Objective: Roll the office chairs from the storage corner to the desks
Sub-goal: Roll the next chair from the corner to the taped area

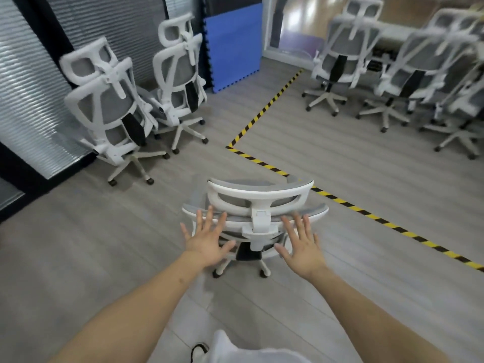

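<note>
A white-framed office chair with grey mesh [258,203] stands right in front of me, its back toward me, seen from above. My left hand [207,238] and my right hand [301,244] are spread with straight fingers over the rear of its backrest, either side of the headrest post; whether they touch it I cannot tell. Two matching chairs stand in the storage corner at the left, one nearer [110,106] and one farther back [180,74]. Several more chairs [340,56] are lined up along the desks [392,30] at the upper right.
Yellow-black floor tape [262,111] runs from the far wall, bends and crosses to the right in front of the chair. A blue foam mat [233,45] leans against the back wall. Window blinds [28,100] line the left side. Grey floor lies open between chair and desks.
</note>
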Available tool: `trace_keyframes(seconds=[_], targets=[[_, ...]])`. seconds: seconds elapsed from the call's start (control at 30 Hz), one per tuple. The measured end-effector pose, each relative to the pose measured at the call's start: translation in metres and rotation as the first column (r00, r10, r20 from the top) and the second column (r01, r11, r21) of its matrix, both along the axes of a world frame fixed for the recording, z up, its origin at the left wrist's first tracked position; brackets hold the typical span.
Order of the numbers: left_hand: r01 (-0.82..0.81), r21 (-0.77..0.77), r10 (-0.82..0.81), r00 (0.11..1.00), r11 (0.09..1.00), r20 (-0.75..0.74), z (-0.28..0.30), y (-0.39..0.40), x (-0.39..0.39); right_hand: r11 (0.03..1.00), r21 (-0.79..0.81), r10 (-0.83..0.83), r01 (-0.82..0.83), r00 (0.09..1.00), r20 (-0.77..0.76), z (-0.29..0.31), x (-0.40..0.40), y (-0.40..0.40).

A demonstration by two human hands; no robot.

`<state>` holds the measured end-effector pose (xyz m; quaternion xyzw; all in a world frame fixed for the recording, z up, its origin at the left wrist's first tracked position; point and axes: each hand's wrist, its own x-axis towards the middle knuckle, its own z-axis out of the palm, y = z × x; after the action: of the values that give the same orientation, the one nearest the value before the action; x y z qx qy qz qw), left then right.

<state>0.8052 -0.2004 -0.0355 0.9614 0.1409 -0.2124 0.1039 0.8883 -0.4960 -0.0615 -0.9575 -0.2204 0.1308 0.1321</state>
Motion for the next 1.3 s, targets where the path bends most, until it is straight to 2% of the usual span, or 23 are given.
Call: trace_keyframes(seconds=[0.27, 0.63, 1.0, 1.3], targets=[[0.157, 0.131, -0.159, 0.987, 0.979, 0.005, 0.002, -0.097, 0.086, 0.994, 0.021, -0.102, 0.104, 0.992, -0.08, -0.002, 0.036, -0.102], [0.31, 0.042, -0.309, 0.951, 0.95, -0.013, 0.004, -0.23, 0.222, 0.955, 0.033, -0.29, 0.295, 0.951, -0.109, 0.002, 0.107, -0.238], [0.533, 0.054, -0.534, 0.845, 0.845, 0.025, 0.002, -0.353, 0.4, 0.885, -0.033, -0.465, 0.465, 0.876, -0.128, 0.004, 0.21, -0.346], [0.668, 0.034, -0.668, 0.742, 0.744, 0.044, -0.003, -0.457, 0.54, 0.798, -0.116, -0.602, 0.591, 0.78, -0.172, 0.009, 0.316, -0.434]])
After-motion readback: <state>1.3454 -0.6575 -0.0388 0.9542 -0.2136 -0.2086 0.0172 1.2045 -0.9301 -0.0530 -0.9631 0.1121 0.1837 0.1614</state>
